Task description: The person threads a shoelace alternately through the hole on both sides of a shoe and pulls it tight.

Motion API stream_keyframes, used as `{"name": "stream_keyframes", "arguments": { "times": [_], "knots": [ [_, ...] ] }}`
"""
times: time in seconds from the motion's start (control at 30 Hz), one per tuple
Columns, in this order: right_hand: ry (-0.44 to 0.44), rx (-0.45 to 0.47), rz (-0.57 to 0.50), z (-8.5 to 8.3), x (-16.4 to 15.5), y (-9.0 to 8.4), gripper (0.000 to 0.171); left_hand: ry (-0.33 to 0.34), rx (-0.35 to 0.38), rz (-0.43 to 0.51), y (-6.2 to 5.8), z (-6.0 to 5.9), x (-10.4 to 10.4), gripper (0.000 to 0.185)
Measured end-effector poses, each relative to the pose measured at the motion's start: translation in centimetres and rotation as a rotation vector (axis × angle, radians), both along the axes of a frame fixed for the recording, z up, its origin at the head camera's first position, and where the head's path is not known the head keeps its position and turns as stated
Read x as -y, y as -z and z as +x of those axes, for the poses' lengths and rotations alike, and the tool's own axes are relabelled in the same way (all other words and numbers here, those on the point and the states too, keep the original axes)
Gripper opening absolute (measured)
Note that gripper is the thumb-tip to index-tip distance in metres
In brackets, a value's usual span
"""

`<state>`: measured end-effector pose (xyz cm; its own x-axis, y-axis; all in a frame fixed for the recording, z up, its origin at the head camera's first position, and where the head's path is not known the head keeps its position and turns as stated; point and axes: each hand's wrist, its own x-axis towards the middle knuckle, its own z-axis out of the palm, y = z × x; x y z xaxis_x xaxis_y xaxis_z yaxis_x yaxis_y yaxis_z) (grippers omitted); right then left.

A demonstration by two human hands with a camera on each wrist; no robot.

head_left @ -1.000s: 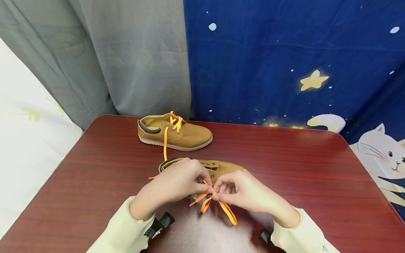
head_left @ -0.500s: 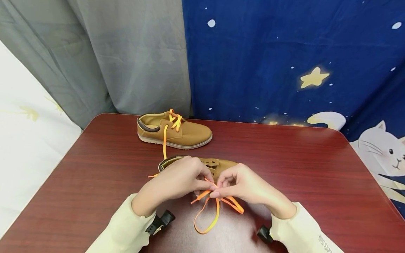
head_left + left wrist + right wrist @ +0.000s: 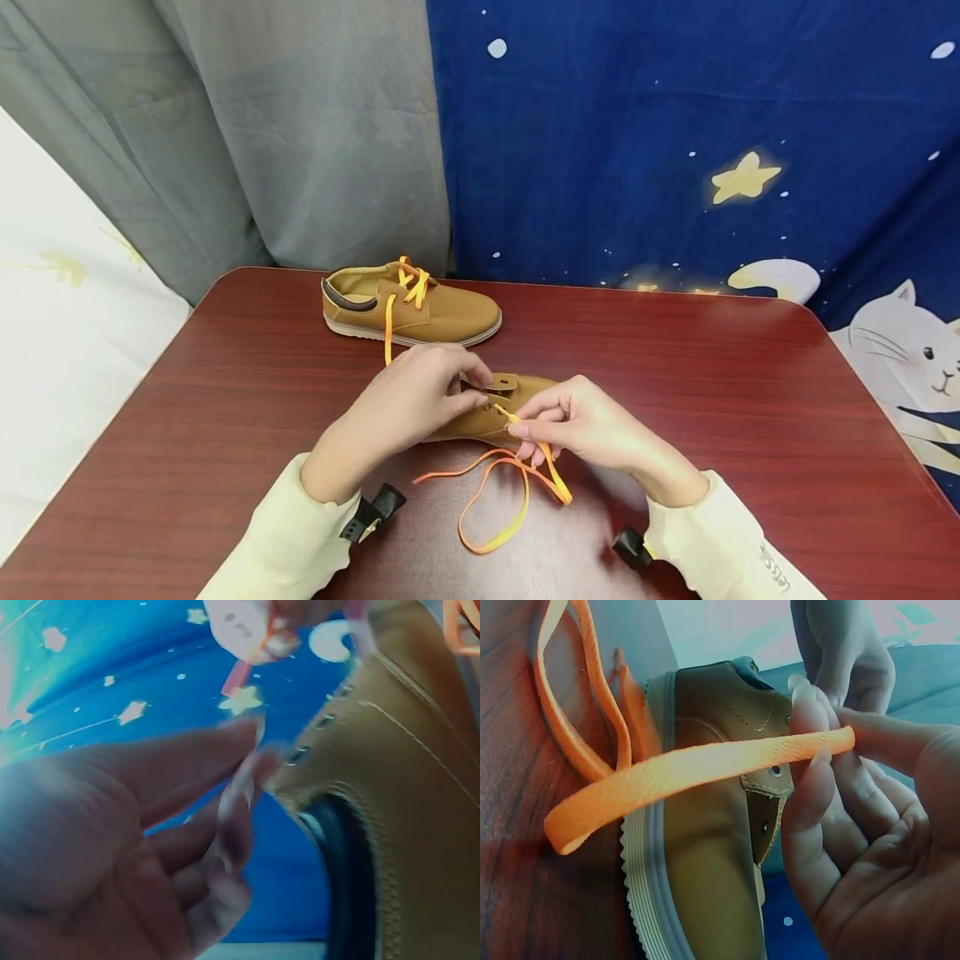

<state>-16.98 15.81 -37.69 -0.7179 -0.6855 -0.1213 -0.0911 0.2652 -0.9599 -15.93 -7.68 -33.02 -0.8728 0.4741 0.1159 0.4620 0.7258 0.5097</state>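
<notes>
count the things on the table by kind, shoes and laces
tan shoes: 2, the far shoe and the near shoe
orange laces: 2, the far lace threaded in the far shoe, and the loose lace pinched by the right hand
total: 4

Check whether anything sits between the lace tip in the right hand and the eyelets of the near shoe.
Nothing visible does. The right hand pinches the orange lace just beside the near shoe, and the eyelet flap lies bare. The left hand rests on the shoe's heel side, clear of the eyelets.
</notes>
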Motion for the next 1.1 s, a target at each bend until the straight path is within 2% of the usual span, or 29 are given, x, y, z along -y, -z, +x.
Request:
{"name": "stream_keyframes", "arguments": {
  "times": [0.07, 0.13, 0.33, 0.47, 0.67, 0.8, 1.0, 1.1],
  "knots": [
    [0.018, -0.001, 0.014, 0.0, 0.1, 0.0, 0.026, -0.043, -0.054, -0.044, 0.4, -0.1, -0.3, 0.017],
    [0.036, -0.001, 0.019, 0.1, 0.2, 0.0, 0.027, -0.039, -0.068, -0.089, 0.9, -0.1, -0.7, 0.02],
    [0.114, 0.057, 0.019, 0.3, 0.2, 0.1, 0.025, -0.046, -0.004, -0.169, 1.8, -0.2, -1.8, 0.016],
    [0.11, 0.032, 0.046, 0.4, 0.1, 0.2, 0.023, -0.082, 0.005, -0.176, 1.8, -0.2, -2.0, 0.005],
    [0.102, 0.012, 0.077, 0.6, 0.3, 0.5, 0.022, -0.108, 0.003, -0.192, 1.8, -0.2, -2.0, 0.013],
    [0.117, -0.005, 0.098, 0.8, 0.6, 0.6, 0.021, -0.114, 0.006, -0.188, 1.8, -0.3, -2.0, 0.012],
    [0.144, -0.055, 0.097, 1.0, 0.8, 0.7, 0.022, -0.155, 0.059, -0.147, 2.0, -0.4, -1.9, 0.012],
    [0.157, -0.076, 0.089, 0.9, 1.0, 1.0, 0.022, -0.147, 0.071, -0.132, 2.1, -0.5, -1.7, 0.012]
  ]
}}
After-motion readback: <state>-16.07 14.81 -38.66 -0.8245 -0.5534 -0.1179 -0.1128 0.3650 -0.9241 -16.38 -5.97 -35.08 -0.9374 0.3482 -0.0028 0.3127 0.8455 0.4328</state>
